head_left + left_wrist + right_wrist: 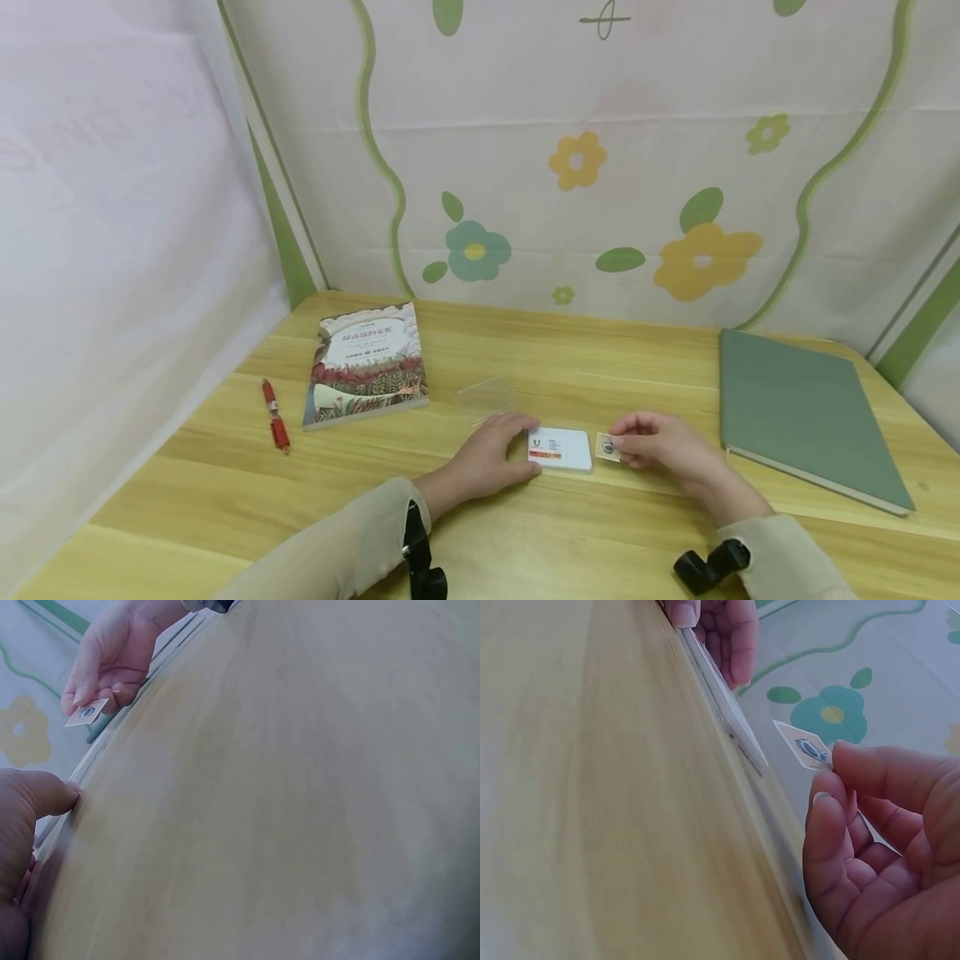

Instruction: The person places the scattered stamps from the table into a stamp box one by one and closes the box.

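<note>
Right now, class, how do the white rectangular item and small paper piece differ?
Size: the white rectangular item is larger than the small paper piece.
Pose: the white rectangular item lies on the table; the small paper piece is pinched in the right hand.
Print: the white rectangular item bears a reddish strip; the small paper piece, a dark round mark.
Both are flat and printed.

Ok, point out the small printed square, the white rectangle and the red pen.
Small printed square (805,748), right wrist view: printed face.
White rectangle (573,450), head view: blank part of top face.
Red pen (275,416), head view: middle of barrel.
</note>
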{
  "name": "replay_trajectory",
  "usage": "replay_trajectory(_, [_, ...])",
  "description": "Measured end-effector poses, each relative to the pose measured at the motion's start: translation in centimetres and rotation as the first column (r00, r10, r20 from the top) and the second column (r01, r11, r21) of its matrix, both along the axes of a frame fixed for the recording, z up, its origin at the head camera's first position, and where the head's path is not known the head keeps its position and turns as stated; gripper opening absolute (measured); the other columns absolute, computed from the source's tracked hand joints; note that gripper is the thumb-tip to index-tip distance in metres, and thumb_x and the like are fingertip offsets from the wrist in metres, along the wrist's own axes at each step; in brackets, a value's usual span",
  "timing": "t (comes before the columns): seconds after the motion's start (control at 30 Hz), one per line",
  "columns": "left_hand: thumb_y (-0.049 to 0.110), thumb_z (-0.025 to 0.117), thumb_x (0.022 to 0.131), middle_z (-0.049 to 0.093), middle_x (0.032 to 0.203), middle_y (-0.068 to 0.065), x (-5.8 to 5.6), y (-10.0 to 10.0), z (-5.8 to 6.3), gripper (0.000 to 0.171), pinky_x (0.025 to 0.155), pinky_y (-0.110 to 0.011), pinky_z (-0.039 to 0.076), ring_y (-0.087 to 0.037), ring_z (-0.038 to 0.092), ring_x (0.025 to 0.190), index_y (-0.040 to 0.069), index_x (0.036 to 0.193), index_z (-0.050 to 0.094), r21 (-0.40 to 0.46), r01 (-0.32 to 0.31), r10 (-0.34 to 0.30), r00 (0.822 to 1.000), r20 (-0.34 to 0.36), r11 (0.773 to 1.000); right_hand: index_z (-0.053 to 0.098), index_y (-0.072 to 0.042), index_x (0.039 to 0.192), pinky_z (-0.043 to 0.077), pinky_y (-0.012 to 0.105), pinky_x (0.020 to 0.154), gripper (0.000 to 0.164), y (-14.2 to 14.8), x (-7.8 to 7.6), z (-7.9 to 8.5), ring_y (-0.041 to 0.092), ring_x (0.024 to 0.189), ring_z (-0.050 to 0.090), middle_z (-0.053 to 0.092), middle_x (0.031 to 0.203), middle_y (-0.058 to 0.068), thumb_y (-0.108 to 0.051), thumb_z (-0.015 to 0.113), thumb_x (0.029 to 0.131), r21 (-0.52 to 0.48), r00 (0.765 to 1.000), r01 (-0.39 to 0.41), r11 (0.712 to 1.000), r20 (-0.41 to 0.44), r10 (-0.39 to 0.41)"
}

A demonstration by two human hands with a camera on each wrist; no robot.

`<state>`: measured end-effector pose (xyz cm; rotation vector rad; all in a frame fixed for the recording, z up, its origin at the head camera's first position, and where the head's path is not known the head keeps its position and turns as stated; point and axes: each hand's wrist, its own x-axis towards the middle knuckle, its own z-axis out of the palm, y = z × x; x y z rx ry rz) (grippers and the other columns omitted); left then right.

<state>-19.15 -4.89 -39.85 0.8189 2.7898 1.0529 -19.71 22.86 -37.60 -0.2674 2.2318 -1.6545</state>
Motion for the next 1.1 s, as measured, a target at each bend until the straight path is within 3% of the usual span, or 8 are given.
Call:
replay_trajectory(0.73, [0.029, 0.071, 0.08, 0.051, 0.132, -0.004, -0.1, 0.1, 0.0, 0.056, 0.107, -0.041, 0.033, -0.023, 0.043, 0.126, 0.011, 0.13, 0.051, 0.006, -0.003, 0.003, 1.0, 0.011, 1.0, 0.06, 0.005, 0.098, 0.048, 0.022, 0.059, 0.025, -3.2, -0.6, -0.2, 0.012, 0.068, 0.051, 0.056, 0.077, 0.001, -0.012, 0.067, 0.082, -0.004, 0.999, 0.018, 1.0, 0.039, -0.018])
replay_trajectory(1.1, [0.029, 0.071, 0.08, 0.051, 0.133, -0.003, -0.1, 0.1, 0.0, 0.057, 0.106, -0.041, 0.033, -0.022, 0.043, 0.125, 0.012, 0.13, 0.051, -0.001, -0.004, 0.004, 1.0, 0.011, 1.0, 0.063, 0.0, 0.092, 0.048, 0.025, 0.056, 0.014, -5.1, -0.5, -0.3, 0.015, 0.068, 0.053, 0.059, 0.079, 0.005, -0.008, 0.067, 0.081, 0.156, 0.991, 0.128, 0.979, -0.066, -0.119])
